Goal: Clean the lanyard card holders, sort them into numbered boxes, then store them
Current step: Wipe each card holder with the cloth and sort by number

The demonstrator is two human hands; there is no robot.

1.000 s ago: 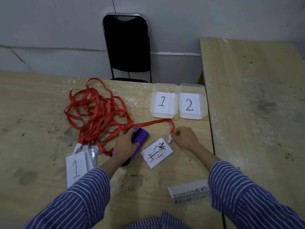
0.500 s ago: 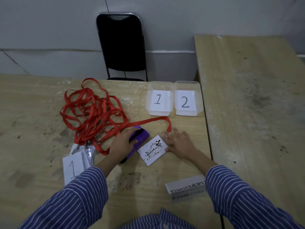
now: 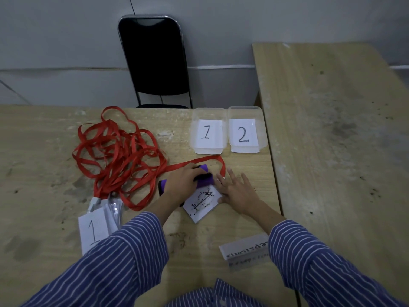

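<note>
A white card holder smeared with black marks lies on the wooden table. My left hand grips a purple eraser block and presses it on the holder's top corner. My right hand lies flat with spread fingers, pinning the holder's right edge. A red lanyard strap runs from the holder back into a tangled red pile. Two clear boxes stand behind, labelled 1 and 2.
More card holders, the top one marked 1, lie at the left near the pile. A folded paper sign stands near the front edge. A black chair is behind the table; a second table adjoins on the right.
My left hand has slid the purple eraser right and onto the holder's top corner. My right hand let go of the strap clip and now lies flat on the holder's edge.
</note>
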